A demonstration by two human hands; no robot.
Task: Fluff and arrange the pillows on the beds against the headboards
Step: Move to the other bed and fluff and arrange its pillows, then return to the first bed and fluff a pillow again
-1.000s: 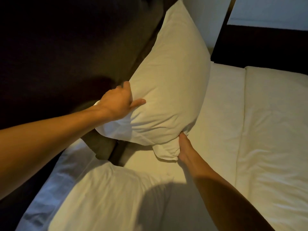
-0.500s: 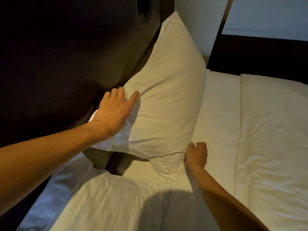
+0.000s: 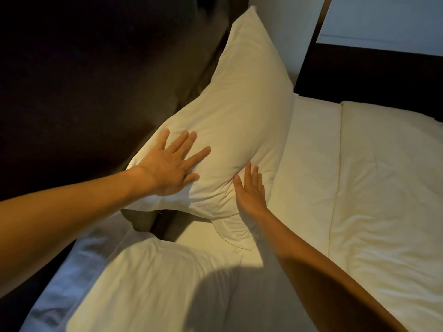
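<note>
Your left hand (image 3: 171, 167) lies flat with fingers spread wide on the near end of the white pillow (image 3: 239, 121), pressing a dent into it. Your right hand (image 3: 250, 188), also flat with fingers extended, presses the pillow's lower right side, gripping nothing. That pillow stands tilted on its long edge against the dark headboard (image 3: 84, 80) at the head edge of the bed (image 3: 309, 168). A second pillow (image 3: 148, 288) lies flat nearer you, just apart from it. A cream duvet (image 3: 388, 200) covers the bed's right part.
</note>
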